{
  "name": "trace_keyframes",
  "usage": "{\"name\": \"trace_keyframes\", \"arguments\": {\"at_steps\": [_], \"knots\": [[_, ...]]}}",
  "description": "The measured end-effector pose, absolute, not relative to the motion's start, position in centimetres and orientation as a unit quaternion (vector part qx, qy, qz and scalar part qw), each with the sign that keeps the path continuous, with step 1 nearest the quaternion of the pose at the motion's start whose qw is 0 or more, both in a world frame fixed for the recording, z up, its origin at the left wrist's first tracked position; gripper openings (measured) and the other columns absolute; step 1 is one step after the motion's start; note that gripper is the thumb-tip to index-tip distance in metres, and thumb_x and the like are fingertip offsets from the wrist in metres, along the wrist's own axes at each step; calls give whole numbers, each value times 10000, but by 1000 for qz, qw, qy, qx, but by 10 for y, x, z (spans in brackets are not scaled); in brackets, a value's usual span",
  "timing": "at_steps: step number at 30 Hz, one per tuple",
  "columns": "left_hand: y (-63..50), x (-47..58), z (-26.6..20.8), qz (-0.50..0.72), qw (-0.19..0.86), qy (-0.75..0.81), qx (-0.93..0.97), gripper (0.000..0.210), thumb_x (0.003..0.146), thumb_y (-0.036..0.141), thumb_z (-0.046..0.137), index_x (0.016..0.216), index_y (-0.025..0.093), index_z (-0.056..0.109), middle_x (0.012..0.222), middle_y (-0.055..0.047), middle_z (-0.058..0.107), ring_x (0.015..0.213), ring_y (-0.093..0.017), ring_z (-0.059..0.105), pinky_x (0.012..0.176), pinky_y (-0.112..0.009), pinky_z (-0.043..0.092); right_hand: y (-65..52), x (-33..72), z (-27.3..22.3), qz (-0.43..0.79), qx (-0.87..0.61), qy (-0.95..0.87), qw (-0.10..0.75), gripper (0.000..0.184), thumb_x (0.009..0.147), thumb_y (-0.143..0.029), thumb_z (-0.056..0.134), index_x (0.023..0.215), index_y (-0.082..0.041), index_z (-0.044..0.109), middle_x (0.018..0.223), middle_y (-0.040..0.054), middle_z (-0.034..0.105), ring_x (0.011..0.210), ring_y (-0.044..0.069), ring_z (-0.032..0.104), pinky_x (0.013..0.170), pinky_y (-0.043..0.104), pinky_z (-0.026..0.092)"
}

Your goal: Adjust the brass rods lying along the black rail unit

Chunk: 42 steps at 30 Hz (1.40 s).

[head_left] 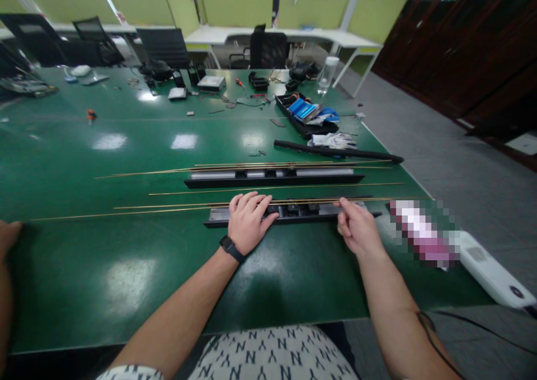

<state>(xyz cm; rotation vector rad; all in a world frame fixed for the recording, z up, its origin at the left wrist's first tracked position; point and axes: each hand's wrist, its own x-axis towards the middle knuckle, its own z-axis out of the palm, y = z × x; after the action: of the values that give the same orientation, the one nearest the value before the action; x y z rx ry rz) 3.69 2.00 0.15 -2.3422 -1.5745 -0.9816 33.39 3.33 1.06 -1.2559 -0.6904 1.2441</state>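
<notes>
A black metal channel (323, 216) with a silvery inside lies lengthwise before me. Thin brass-coloured rods (168, 206) run along its top and stick out far to the left. My left hand (248, 216) rests across the channel and rods, fingers stretched out over them, thumb apart. Near the channel's right end, my right hand (356, 223) has its index finger and thumb together at a rod, the other fingers curled. Behind lies a second black channel (272, 181) with more rods over it, and a single rod (176, 193) lies between the two channels.
Another person's hand (9, 235) shows at the left edge. At right are a blurred-out pink object (422, 231) and a white device (490, 271). Farther back lie a black tube (339, 151), gloves (333, 140), a black tray (300, 125) and a clear bottle (327, 75).
</notes>
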Motion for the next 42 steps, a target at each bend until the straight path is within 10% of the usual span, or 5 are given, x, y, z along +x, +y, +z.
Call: {"name": "trace_keyframes", "arguments": {"at_steps": [42], "knots": [[19, 37, 3, -325, 64, -526, -784, 405, 996, 483, 632, 1335, 266, 670, 1262, -87, 752, 1271, -280, 630, 1147, -501, 333, 32, 332, 14, 532, -542, -299, 578, 347, 779, -446, 864, 896, -160, 708, 453, -51, 537, 268, 41, 313, 290, 176, 217]]}}
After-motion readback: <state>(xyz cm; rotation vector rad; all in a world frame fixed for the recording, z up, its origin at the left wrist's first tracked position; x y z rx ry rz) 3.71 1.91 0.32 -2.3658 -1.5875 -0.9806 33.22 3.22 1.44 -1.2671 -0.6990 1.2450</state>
